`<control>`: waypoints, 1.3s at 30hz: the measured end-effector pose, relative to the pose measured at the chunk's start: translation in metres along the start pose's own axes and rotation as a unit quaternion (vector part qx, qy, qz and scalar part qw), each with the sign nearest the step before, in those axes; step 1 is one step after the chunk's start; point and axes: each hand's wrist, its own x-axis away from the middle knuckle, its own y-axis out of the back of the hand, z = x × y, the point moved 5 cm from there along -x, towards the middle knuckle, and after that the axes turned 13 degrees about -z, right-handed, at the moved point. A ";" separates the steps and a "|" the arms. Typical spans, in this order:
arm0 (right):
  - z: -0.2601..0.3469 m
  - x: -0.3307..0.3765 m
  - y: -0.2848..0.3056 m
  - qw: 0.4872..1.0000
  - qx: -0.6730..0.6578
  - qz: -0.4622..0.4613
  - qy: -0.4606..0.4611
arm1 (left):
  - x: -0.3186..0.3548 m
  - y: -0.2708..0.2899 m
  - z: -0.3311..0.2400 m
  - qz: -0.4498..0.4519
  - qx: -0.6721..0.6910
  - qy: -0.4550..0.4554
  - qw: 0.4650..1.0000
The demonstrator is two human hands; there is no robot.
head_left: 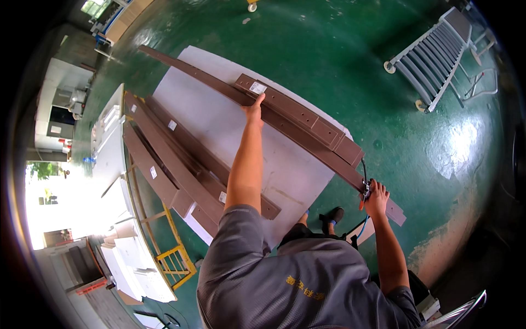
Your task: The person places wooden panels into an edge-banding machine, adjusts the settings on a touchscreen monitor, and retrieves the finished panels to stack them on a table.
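Observation:
My left hand (253, 113) grips the near edge of a long brown board (298, 141) that slants from the far left toward the lower right. Its thumb points toward a shorter brown board (290, 111) with small holes and a white label, lying along the long one. Over by the long board's right end, my right hand (377, 199) is closed around a small metal tool (366, 189) with an orange part. A thin blue hose (361, 229) shows below that hand. The fingers hide much of the tool, so its exact kind is unclear.
Both boards rest on a pale tabletop (219, 129). More brown boards (181, 156) with white labels lie at its left side. Farther left are a yellow metal frame (178, 263) and white panels (134, 268). A grey slatted wheeled rack (433, 57) stands at the upper right.

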 end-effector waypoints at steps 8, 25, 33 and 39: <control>-0.019 0.004 0.005 0.986 -0.146 -0.020 0.079 | 0.094 0.058 0.002 -0.090 -0.241 -0.336 0.906; 0.009 0.101 -0.012 0.889 -0.269 0.352 0.115 | 0.299 0.198 0.154 -0.155 -0.447 -0.270 0.839; 0.023 0.097 0.030 0.837 -0.415 0.355 -0.029 | 0.300 0.187 0.191 -0.106 -0.558 -0.326 0.756; 0.061 0.076 0.013 0.871 -0.389 0.300 -0.009 | 0.320 0.208 0.209 -0.234 -0.247 -0.199 0.919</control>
